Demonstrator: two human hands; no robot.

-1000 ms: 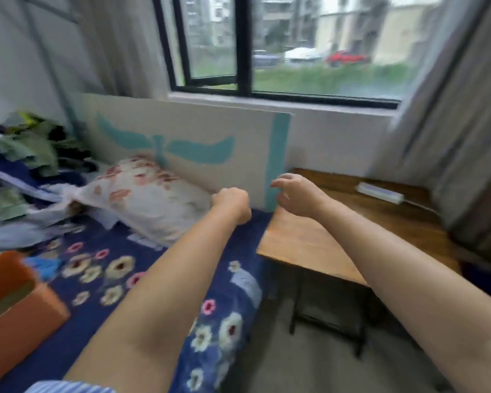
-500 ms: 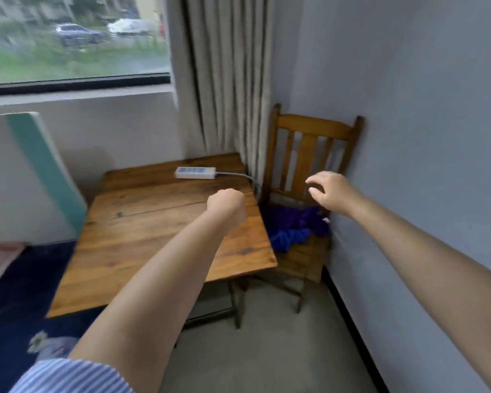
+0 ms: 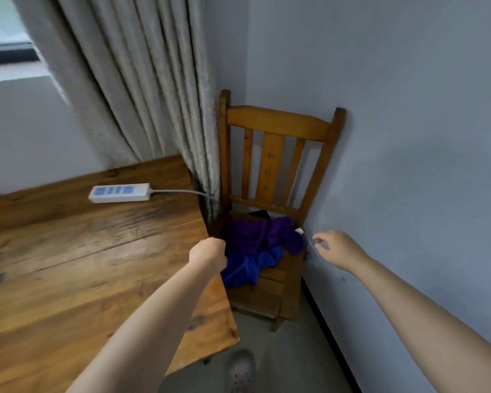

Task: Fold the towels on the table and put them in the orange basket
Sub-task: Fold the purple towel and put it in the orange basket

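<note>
Purple and blue towels (image 3: 260, 248) lie crumpled on the wooden chair (image 3: 278, 154) seat, between the two hands. Left hand (image 3: 209, 255) is a closed, empty fist at the bench (image 3: 68, 265) corner; right hand (image 3: 336, 249) hovers loosely curled, empty, just beside them.

A: Worktop (image 3: 68, 265)?
B: Cut off at the left and bottom edges.
A: Towels (image 3: 255, 248) on the chair (image 3: 270, 293)?
B: Crumpled; count unclear. Left hand (image 3: 209, 255) covers their near edge.
A: Shoe (image 3: 243, 373)?
B: Blurred, cut by the bottom edge.
A: Left hand's fingers?
B: Hidden behind the knuckles.
</note>
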